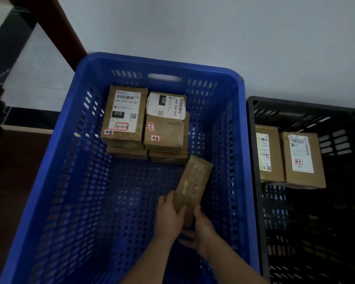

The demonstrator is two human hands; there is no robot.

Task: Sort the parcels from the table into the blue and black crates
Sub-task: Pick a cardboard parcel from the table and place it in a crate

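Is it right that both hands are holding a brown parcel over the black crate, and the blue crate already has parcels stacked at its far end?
Not quite. The head view shows the left hand and right hand holding the brown parcel over the blue crate, not the black crate. The rest is right: stacked parcels sit at the blue crate's far end.
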